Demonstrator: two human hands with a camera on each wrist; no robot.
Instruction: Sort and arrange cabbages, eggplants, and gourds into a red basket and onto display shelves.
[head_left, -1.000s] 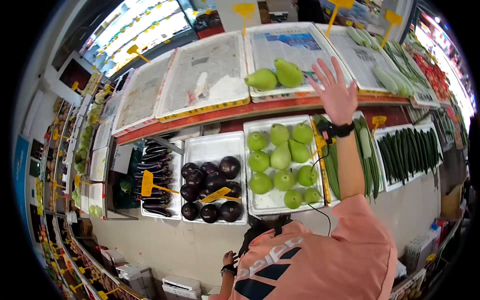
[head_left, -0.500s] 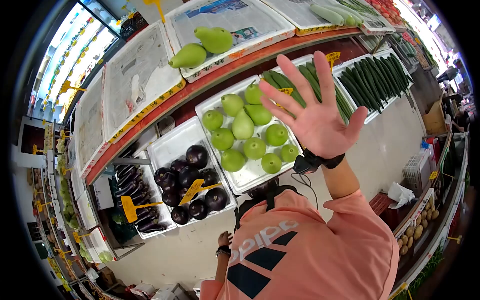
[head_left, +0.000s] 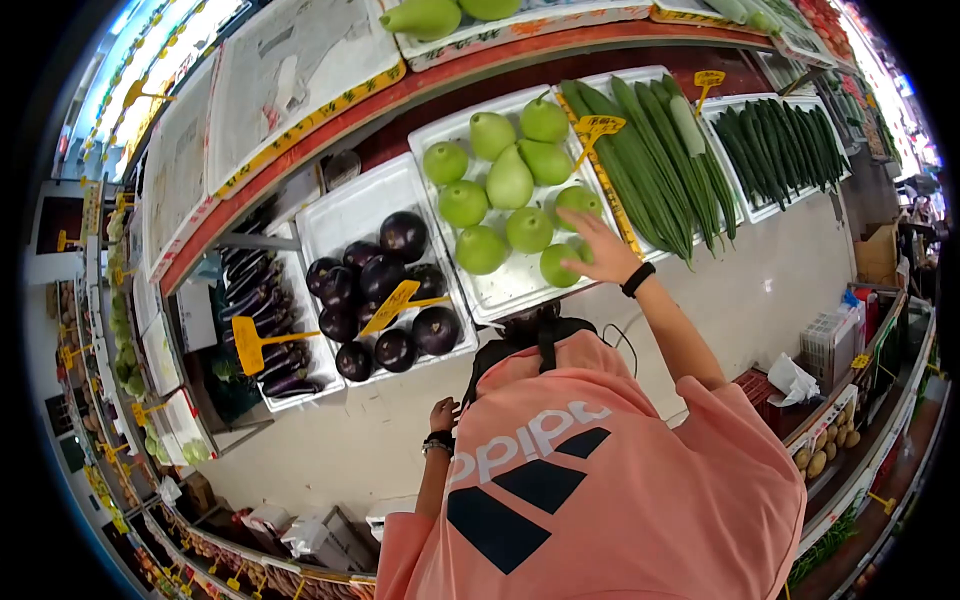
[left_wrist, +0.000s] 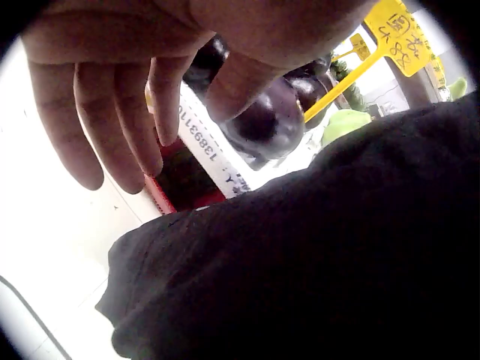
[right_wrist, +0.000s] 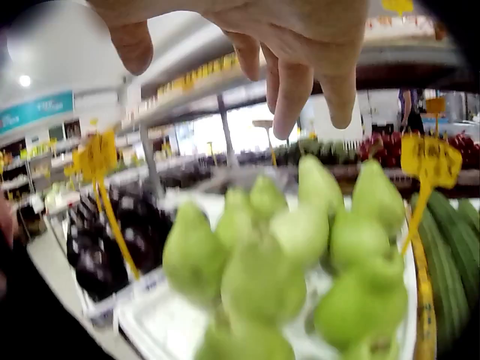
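Note:
Pale green, pear-shaped gourds (head_left: pixel 509 178) lie in a white foam tray (head_left: pixel 500 290) on the lower shelf. My right hand (head_left: pixel 605 255) reaches over the tray's near right corner, its fingers overlapping the gourds there in the head view. The right wrist view shows that hand (right_wrist: pixel 300 37) above the gourds (right_wrist: pixel 262 277), fingers apart and pointing down, holding nothing. Low beside my body hangs my left hand (head_left: pixel 445 413), nearest the tray of round dark eggplants (head_left: pixel 383 278). Its fingers (left_wrist: pixel 90 127) droop loosely in the left wrist view, with a shiny eggplant (left_wrist: pixel 266 124) behind.
Long ridged green vegetables (head_left: pixel 650 160) and dark cucumbers (head_left: pixel 775 150) lie right of the gourds. Long eggplants (head_left: pixel 260 300) are at the left. The upper shelf's red edge (head_left: pixel 370 125) overhangs behind the trays. Yellow price tags (head_left: pixel 598 127) stick up among the produce.
My right hand has come down from a raised, spread pose to the gourds. The head view has turned right and downward. The left hand still hangs by my side.

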